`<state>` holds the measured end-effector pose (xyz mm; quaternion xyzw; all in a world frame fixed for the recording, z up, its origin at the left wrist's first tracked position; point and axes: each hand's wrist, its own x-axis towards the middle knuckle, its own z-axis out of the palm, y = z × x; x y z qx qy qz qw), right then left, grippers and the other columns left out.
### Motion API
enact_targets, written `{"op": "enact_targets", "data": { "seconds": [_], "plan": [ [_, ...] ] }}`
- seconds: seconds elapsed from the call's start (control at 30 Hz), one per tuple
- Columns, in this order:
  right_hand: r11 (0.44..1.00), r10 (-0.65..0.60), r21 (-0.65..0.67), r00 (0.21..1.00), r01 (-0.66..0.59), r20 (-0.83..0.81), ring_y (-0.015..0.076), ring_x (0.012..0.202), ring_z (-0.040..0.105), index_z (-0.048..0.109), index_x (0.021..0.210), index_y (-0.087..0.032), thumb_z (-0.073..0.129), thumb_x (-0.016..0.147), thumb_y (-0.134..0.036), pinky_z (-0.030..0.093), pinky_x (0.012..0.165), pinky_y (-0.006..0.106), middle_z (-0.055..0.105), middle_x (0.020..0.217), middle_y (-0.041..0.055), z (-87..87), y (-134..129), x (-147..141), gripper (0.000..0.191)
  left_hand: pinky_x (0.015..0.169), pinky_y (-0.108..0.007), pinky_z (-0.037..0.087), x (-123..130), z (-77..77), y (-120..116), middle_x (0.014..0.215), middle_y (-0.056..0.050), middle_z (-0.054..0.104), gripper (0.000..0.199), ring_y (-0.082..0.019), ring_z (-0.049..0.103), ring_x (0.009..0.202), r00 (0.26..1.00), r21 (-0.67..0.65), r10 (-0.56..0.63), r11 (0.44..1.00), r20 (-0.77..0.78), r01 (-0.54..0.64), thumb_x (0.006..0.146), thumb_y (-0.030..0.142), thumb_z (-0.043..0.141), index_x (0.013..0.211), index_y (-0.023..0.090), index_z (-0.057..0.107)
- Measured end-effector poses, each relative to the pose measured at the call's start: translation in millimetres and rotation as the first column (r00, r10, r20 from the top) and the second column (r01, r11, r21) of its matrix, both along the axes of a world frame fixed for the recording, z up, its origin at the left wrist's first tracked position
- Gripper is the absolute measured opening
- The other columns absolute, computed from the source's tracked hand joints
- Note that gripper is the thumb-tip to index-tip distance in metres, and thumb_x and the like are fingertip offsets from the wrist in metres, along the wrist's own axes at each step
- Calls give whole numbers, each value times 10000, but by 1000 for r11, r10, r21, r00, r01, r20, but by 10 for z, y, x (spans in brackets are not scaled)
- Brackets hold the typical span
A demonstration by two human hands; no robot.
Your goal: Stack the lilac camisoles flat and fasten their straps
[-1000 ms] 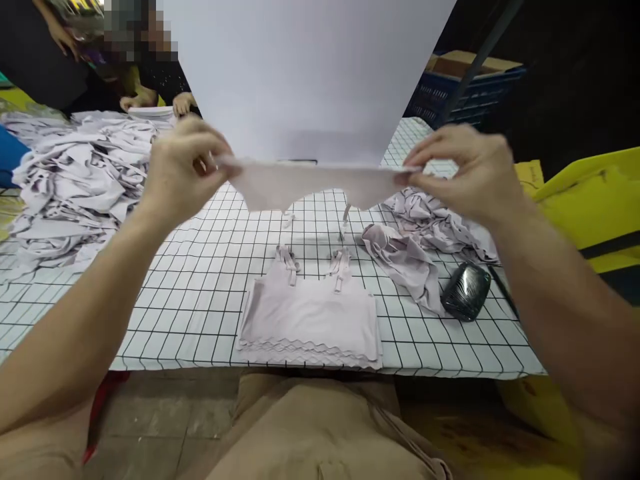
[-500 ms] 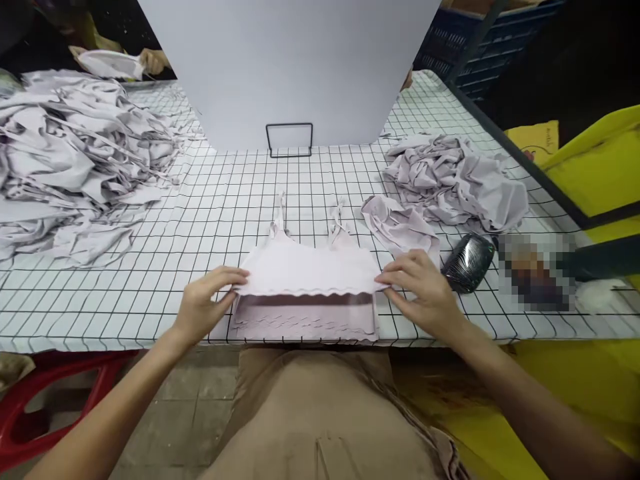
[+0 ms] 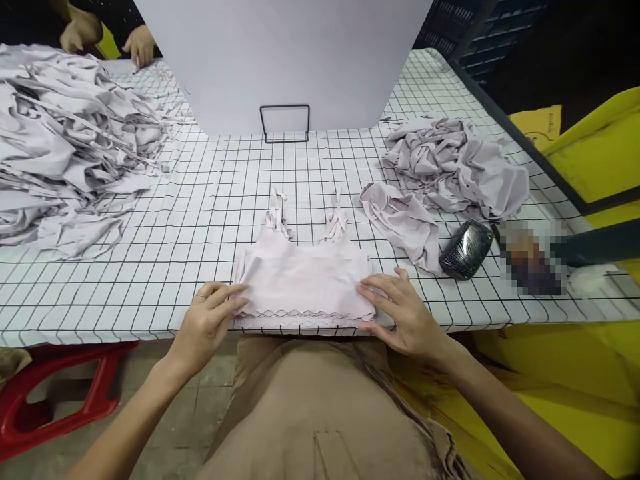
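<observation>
A neat stack of pale pink strappy crop tops (image 3: 305,283) lies flat at the table's front edge. Its thin straps point away from me, and the wavy hems face me. My left hand (image 3: 205,323) rests its outstretched fingertips on the stack's left edge; a ring shows on one finger. At the right edge, my right hand (image 3: 400,313) touches the cloth with fingers spread and thumb apart. One loose crumpled pale garment (image 3: 403,223) lies just beyond my right hand.
A big heap of pale garments (image 3: 65,140) covers the table's left; a smaller crumpled pile (image 3: 455,167) is at right. Near it sits a shiny black packet (image 3: 467,250). A white board (image 3: 290,60) with a wire stand (image 3: 285,123) rises behind. Another person's hands (image 3: 140,45) are at far left.
The top that both hands held raised by its lower corners now lies flat over the layers below. My right hand's fingers have spread. The other person's hands no longer hold up a white piece.
</observation>
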<state>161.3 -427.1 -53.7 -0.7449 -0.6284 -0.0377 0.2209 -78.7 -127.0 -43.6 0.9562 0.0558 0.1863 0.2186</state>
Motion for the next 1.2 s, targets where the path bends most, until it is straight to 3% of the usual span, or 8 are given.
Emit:
{"op": "enact_targets", "data": {
  "seconds": [0.13, 0.33, 0.5, 0.67, 0.77, 0.93, 1.07, 1.2],
  "plan": [
    [986, 29, -166, 996, -14, 88, 398, 1513, 307, 150, 1629, -96, 434, 998, -624, 248, 1157, 704, 359, 1606, 256, -141, 260, -145, 870, 1183, -586, 385, 369, -154, -261, 1555, -117, 504, 493, -320, 414, 1478, 990, 120, 109, 988, -92, -98, 1011, 175, 401, 1488, 247, 504],
    [955, -91, -271, 987, 124, 131, 410, 1521, 286, -72, 1637, -128, 369, 1038, -544, 327, 1063, 764, 269, 1644, 247, -361, 164, -170, 852, 1257, -637, 182, 498, -549, -404, 1679, -201, 209, 806, -386, 143, 1570, 911, 164, 373, 924, -174, -347, 1008, 528, 460, 1645, 153, 138],
    [991, -77, -102, 996, 81, 37, 409, 1435, 425, 239, 1613, -203, 396, 1046, -518, 378, 1044, 707, 486, 1538, 211, -80, 241, 102, 667, 1229, -712, 85, 435, -418, -229, 1680, -176, 229, 694, -393, 99, 1575, 912, 6, 395, 918, -109, -397, 1015, 506, 474, 1605, 186, 298],
    [987, -39, 148, 990, 59, -132, 264, 957, 631, 715, 1082, -210, 519, 1014, -289, 499, 877, 432, 729, 983, 99, 281, 1331, 700, 222, 1168, -516, 424, 777, -78, 223, 1420, -115, 637, 407, -305, 532, 1388, 935, -381, 354, 867, 20, -321, 960, 432, 593, 1295, 216, 672],
    [994, -108, -3, 976, 109, -192, 259, 963, 569, 722, 907, -187, 492, 988, -201, 463, 896, 435, 703, 948, 100, 306, 2190, 1028, 245, 1072, -458, 520, 1053, 62, 469, 1244, -98, 738, 332, -274, 661, 1208, 934, -541, 358, 786, 1, -300, 913, 408, 633, 1154, 205, 741],
    [955, -138, -288, 963, 68, -233, 287, 1046, 509, 716, 1087, -201, 639, 831, -123, 387, 955, 525, 678, 931, 78, 129, 3125, 1294, 278, 1006, -436, 552, 1378, 114, 742, 1184, -116, 759, 341, -263, 696, 1118, 935, -672, 348, 677, -65, -299, 837, 380, 685, 1083, 156, 759],
    [960, -40, -278, 969, -31, -246, 253, 947, 531, 713, 817, -192, 645, 761, -54, 377, 964, 518, 642, 732, 35, 43, 3274, 1301, 164, 938, -420, 564, 1504, 114, 891, 1148, -121, 763, 317, -248, 707, 1032, 931, -721, 344, 615, -120, -320, 790, 356, 722, 1026, 148, 765],
    [997, 4, -71, 967, -23, -254, 204, 903, 584, 718, 928, -185, 536, 875, -70, 464, 927, 412, 711, 873, 56, 109, 3039, 1205, 221, 768, -348, 563, 1516, 160, 923, 1047, -122, 772, 307, -205, 705, 869, 936, -826, 318, 480, -150, -296, 758, 331, 758, 998, 139, 761]
  ]
}}
